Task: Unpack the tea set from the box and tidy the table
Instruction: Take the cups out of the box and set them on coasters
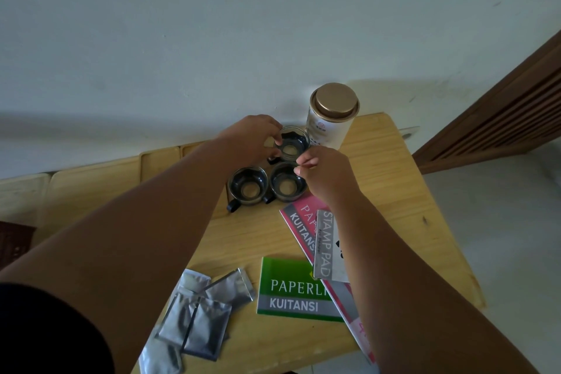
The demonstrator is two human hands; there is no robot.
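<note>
Counted on the light wooden table: three small clear glass cups with black handles, one white cylindrical tin with a gold lid, one green receipt booklet, one pink receipt booklet, one grey stamp-pad box, at least four silver foil sachets. Cups upright, clustered near the far edge: far cup, near-left cup, near-right cup. Left hand gripping far cup's rim. Right hand narrowly pinched at that rim; actual grip impossible to tell.
</note>
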